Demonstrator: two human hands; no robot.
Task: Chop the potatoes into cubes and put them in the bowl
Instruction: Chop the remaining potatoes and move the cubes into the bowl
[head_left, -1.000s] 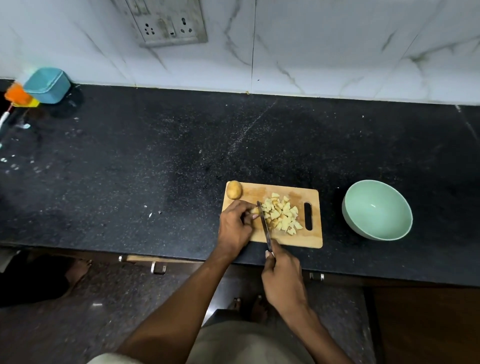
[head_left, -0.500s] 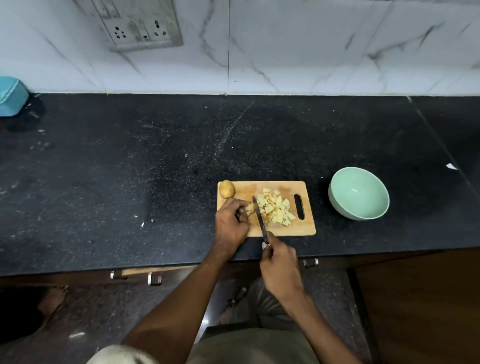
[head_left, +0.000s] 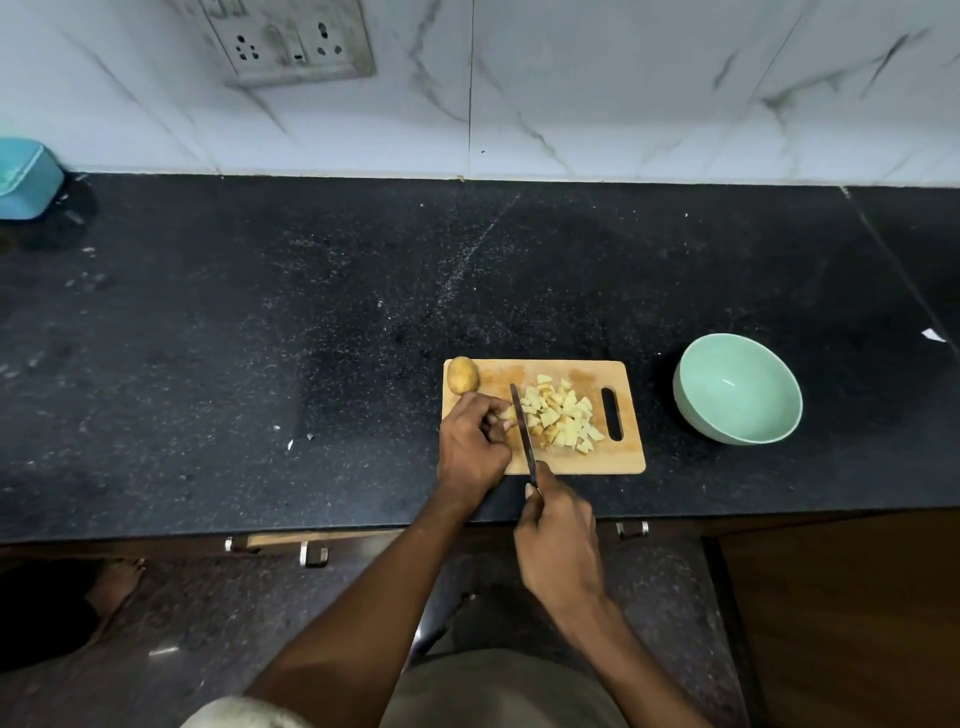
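A wooden cutting board (head_left: 618, 460) lies near the counter's front edge. On it is a pile of pale potato cubes (head_left: 560, 420), and a whole unpeeled potato (head_left: 462, 375) sits at its far left corner. My left hand (head_left: 471, 447) pinches a small potato piece (head_left: 506, 413) against the board. My right hand (head_left: 558, 535) grips the handle of a knife (head_left: 522, 431), whose blade stands between that piece and the pile. A mint green bowl (head_left: 736, 388), with nothing in it, stands to the right of the board.
The black stone counter (head_left: 260, 338) runs wide to the left and behind the board. A blue container (head_left: 23, 179) sits at the far left against the marble wall. A socket plate (head_left: 291, 41) is on the wall. Drawer handles (head_left: 314, 553) show under the counter edge.
The view has shifted, so the board and bowl sit further right. Both hands keep their grips, with the blade still at the potato piece beside the pile.
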